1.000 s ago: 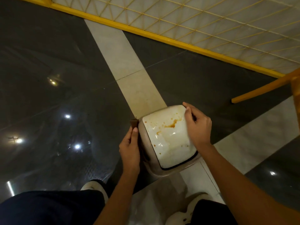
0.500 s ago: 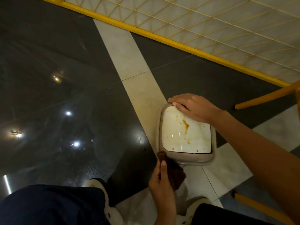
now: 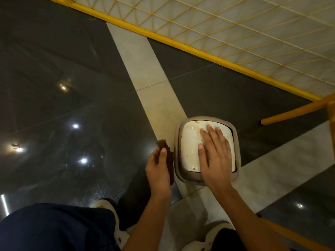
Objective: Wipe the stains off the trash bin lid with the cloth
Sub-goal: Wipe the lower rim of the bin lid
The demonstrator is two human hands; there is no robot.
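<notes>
Two bare hands at a stained trash bin lid on a dark floor.
Nearest, the left hand, grip closed round a brown cloth, sits at the lid's 9 o'clock, just beside its rim. The right hand lies flat on the white lid, grip open, fingers straight. Orange stains mark the lid's 12 o'clock edge. Farther, a yellow fence crosses at 1 o'clock.

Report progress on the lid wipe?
Done: the left hand grips the brown cloth, held beside the bin rim, off the lid. In hand: the right hand lies flat on the white trash bin lid, apparently steadying it. Left: orange stains show along the far edge, with a spot near the front, so wiping looks not yet done.
</notes>
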